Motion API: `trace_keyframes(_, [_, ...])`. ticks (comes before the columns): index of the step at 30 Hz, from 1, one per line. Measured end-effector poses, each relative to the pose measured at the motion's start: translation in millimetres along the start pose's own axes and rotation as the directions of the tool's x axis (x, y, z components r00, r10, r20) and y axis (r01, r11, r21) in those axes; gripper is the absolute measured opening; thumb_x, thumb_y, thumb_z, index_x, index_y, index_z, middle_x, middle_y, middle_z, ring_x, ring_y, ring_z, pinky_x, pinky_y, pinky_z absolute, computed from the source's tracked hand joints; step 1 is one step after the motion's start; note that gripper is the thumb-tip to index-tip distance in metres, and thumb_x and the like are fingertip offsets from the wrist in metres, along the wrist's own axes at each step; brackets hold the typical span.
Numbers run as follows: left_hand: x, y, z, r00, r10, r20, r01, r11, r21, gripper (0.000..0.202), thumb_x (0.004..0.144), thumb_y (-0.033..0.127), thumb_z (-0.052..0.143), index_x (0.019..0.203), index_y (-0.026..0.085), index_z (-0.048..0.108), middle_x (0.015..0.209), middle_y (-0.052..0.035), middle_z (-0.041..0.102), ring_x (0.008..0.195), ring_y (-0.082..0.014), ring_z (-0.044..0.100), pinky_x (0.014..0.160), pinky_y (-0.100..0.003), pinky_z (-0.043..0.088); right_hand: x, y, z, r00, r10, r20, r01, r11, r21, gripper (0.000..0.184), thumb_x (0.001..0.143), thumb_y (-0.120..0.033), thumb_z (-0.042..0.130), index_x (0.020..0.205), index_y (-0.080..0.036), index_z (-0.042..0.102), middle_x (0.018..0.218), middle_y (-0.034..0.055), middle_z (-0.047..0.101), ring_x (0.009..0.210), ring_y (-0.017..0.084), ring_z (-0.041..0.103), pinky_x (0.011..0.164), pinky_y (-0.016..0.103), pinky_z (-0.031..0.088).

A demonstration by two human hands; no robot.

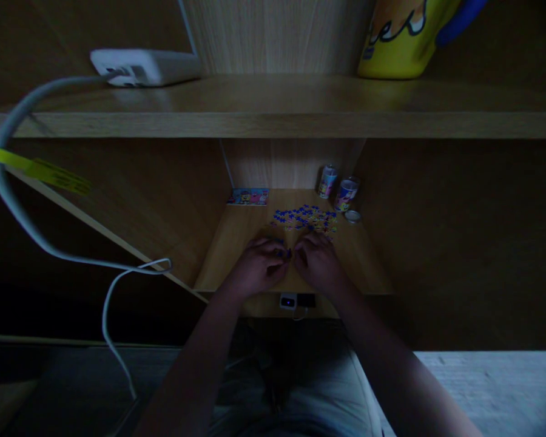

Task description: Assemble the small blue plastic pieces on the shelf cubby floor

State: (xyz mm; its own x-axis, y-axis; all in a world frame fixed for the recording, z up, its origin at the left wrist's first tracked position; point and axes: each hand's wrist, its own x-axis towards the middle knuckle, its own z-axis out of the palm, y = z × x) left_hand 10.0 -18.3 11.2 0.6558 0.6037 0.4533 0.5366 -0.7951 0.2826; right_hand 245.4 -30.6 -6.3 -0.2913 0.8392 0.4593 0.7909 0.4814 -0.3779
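Both hands work close together over a wooden desk surface. My left hand is closed, thumb against fingers, with a small dark blue jigsaw puzzle piece at its fingertips. My right hand faces it a short way apart, its fingers curled in; what they hold, if anything, is too dark to make out. Just beyond the hands lies a spread of loose blue and yellow puzzle pieces. A colourful cartoon picture card lies flat at the back left.
Two printed cans stand at the back right, with a round lid beside them. Overhead, a shelf bears a white power adapter and a yellow jug. A white cable loops down the left. Small devices lie below the desk edge.
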Motion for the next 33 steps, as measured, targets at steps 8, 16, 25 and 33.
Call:
trace_keyframes(8, [0.9,1.4,-2.5,1.0,0.002,0.018,-0.002,1.0,-0.001,0.017,0.101,0.028,0.076,0.085,0.027,0.082,0.12,-0.0026,0.081,0.107,-0.0245,0.071,0.096,-0.046,0.052,0.0,1.1,0.1,1.0,-0.004,-0.001,0.004,0.999,0.053,0.006,0.099,-0.018,0.07,0.099,-0.023,0.072,0.107,0.0095,0.075,0.108,0.03,0.067,0.105,0.048,0.051])
trace_keyframes(16, [1.6,1.9,-3.9,0.999,-0.005,0.043,0.005,1.0,-0.008,0.013,0.102,0.028,0.076,0.093,0.03,0.085,0.119,-0.0025,0.081,0.108,-0.0243,0.071,0.098,-0.047,0.053,-0.3,2.8,-1.7,1.0,-0.013,0.028,0.008,0.99,0.143,0.012,0.1,-0.016,0.074,0.096,-0.026,0.07,0.103,0.0048,0.079,0.104,0.028,0.071,0.104,0.047,0.051])
trace_keyframes(25, [0.9,2.0,-3.0,0.999,-0.01,0.044,0.01,1.0,-0.001,0.014,0.103,0.03,0.075,0.093,0.031,0.085,0.119,-0.0025,0.081,0.109,-0.0251,0.071,0.099,-0.047,0.052,-3.1,4.7,-1.7,1.0,-0.008,0.025,0.002,0.968,0.25,0.017,0.098,-0.01,0.074,0.095,-0.026,0.071,0.097,0.0015,0.079,0.099,0.023,0.072,0.096,0.039,0.053])
trace_keyframes(33, [-0.8,1.9,-0.6,0.999,-0.01,0.046,0.01,1.0,0.017,0.011,0.104,0.031,0.075,0.104,0.033,0.086,0.12,-0.0026,0.081,0.112,-0.0259,0.071,0.1,-0.048,0.052,-3.8,8.1,-2.9,0.996,0.085,-0.003,-0.08,0.954,0.29,0.005,0.105,-0.022,0.069,0.103,-0.026,0.073,0.098,0.0009,0.081,0.088,0.019,0.075,0.082,0.032,0.057])
